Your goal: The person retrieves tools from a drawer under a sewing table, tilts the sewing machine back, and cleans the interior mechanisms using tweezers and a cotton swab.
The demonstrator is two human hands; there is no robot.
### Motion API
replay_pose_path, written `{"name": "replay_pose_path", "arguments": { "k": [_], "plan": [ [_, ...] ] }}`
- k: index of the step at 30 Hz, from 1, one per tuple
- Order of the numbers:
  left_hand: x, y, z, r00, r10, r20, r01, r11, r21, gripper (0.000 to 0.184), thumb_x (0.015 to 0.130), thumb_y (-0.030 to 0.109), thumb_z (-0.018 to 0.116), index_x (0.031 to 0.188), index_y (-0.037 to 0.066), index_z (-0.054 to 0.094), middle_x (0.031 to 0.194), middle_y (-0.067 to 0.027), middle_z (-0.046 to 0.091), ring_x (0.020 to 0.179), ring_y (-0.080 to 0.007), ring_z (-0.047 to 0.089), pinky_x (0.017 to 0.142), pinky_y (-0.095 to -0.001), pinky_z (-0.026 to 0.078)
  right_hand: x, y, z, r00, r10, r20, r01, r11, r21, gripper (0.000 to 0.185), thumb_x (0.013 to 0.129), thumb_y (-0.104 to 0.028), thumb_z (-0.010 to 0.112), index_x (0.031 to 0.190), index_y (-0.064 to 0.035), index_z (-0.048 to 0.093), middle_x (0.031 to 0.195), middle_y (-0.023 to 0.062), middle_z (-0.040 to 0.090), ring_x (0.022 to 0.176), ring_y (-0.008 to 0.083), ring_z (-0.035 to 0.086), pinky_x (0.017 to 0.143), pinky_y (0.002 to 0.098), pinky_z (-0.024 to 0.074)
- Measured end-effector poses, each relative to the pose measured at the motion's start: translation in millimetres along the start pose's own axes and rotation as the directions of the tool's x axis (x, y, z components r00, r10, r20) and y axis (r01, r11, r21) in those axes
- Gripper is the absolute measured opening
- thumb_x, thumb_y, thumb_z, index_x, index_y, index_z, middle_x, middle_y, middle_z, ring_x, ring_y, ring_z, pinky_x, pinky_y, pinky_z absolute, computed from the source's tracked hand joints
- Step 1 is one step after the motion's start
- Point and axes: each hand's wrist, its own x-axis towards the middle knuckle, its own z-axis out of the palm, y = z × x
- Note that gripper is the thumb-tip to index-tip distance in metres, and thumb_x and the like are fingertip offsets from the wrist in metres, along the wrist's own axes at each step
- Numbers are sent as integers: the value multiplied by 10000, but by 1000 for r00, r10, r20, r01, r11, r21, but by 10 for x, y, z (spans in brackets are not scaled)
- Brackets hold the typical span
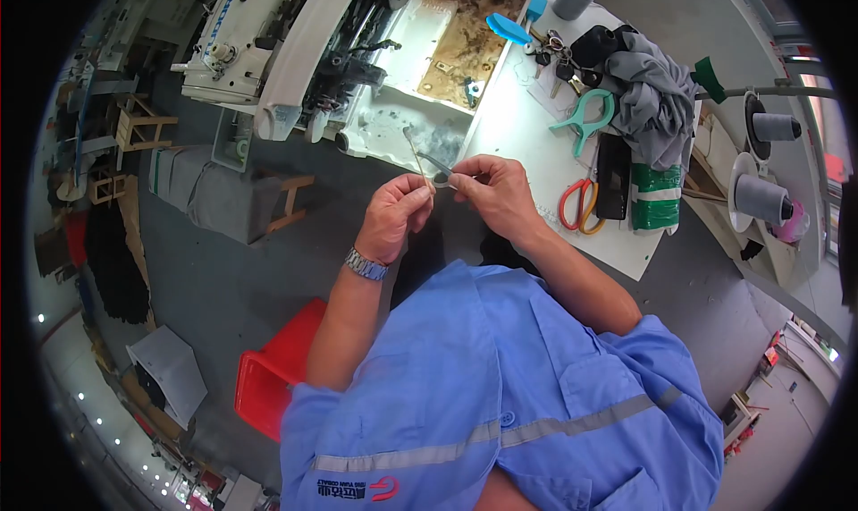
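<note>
In the head view, my left hand (pixel 393 214), with a metal watch on its wrist, is closed in a pinch on a thin tan stick (pixel 415 153) with a darker tip. Close beside it, my right hand (pixel 499 194) pinches a small slender grey tool (pixel 434 163); its exact kind is hard to make out. The fingertips of both hands nearly meet in front of the opened sewing machine (pixel 332 64). Under the machine head lies its stained white oil pan (pixel 393 122).
On the white table (pixel 527 153) to the right are orange-handled scissors (pixel 579 205), a teal clamp (pixel 590 118), keys (pixel 561 64), grey cloth (pixel 651 82) and a green packet (pixel 655 196). Thread cones (pixel 761 194) stand further right. A red stool (pixel 277 368) is at lower left.
</note>
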Motion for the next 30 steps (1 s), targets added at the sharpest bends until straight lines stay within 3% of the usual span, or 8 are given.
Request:
{"name": "replay_pose_path", "arguments": {
  "k": [3,7,10,23,30],
  "plan": [
    [14,-5,10,1000,9,8,-9,999,31,120,935,160,562,919,47,602,690,18,572,521,-34,463,463,-169,353,-17,-39,54,1000,0,-16,0,1000,14,157,832,-84,639,909,49,671,730,89,678,630,112,642,552,243,490],
    [7,6,21,1000,-1,-9,1,999,46,122,933,162,565,918,47,603,691,24,570,523,-26,457,464,-166,347,1,-38,58,1000,13,-14,-13,1000,25,125,848,-85,662,915,21,665,730,46,659,629,79,608,539,206,465],
    [-7,23,27,1000,-7,-3,7,997,73,118,933,155,563,921,45,604,693,27,570,526,-21,454,466,-161,342,34,-13,42,1000,11,-23,-10,1000,20,157,837,-90,641,913,44,672,741,90,682,647,118,654,556,242,494],
    [-58,55,22,1000,-13,-14,15,989,148,117,918,162,580,925,50,614,692,26,569,543,-32,473,485,-168,365,95,-57,8,999,1,-51,0,1000,16,142,849,-97,656,921,25,667,741,60,668,645,98,638,541,221,482],
    [-83,55,18,994,9,-106,15,975,220,98,904,131,589,909,39,621,680,28,560,547,-26,463,489,-167,359,113,-47,-68,1000,-7,-24,6,999,-41,132,847,-97,675,920,12,663,752,42,662,644,83,628,527,205,468]
  ]
}}
